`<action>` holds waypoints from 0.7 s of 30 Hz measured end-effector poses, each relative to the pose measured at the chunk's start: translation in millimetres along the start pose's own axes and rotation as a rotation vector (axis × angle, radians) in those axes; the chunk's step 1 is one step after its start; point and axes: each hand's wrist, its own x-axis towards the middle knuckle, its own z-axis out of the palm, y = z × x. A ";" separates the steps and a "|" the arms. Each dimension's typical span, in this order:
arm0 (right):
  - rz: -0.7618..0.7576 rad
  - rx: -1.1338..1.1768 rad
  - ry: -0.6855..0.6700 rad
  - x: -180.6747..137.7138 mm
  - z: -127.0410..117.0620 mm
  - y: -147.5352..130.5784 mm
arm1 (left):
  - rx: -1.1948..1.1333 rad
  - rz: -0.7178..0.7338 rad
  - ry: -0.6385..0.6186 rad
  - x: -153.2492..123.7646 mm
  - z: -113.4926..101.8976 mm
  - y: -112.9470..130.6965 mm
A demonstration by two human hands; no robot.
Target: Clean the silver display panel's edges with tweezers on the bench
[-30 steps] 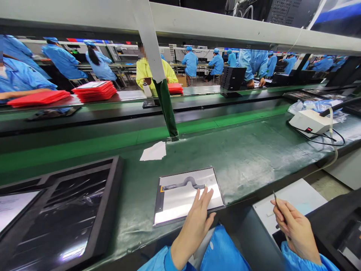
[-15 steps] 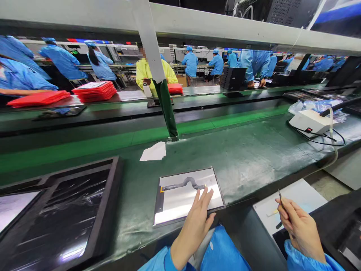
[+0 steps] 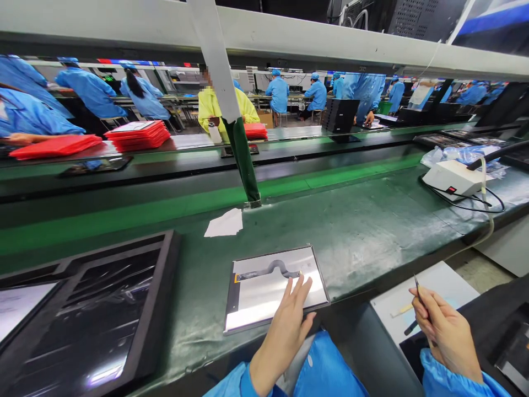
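A silver display panel (image 3: 264, 286) with a dark flex cable (image 3: 270, 269) across its top lies face down on the green bench (image 3: 363, 231) near the front edge. My left hand (image 3: 285, 325) rests flat on the panel's lower right part, fingers stretched out. To the right, below the bench edge, my right hand (image 3: 444, 331) is closed on thin tweezers (image 3: 420, 295) whose tip points up. It hovers over a white sheet (image 3: 433, 284) with a small yellowish strip (image 3: 400, 310) on it.
A black foam tray (image 3: 95, 309) with plastic film fills the bench's left. A white paper scrap (image 3: 225, 223) lies by a post (image 3: 235, 116). A white box with cables (image 3: 452, 177) sits far right. Red stacks (image 3: 138, 134) and people in blue coats line the far side.
My right hand with the tweezers has drifted right and slightly down. My left hand stays flat on the panel.
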 end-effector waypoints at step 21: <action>-0.102 -0.283 -0.611 -36.4 89.3 36.0 | 0.019 0.159 -0.144 38.2 -46.3 4.1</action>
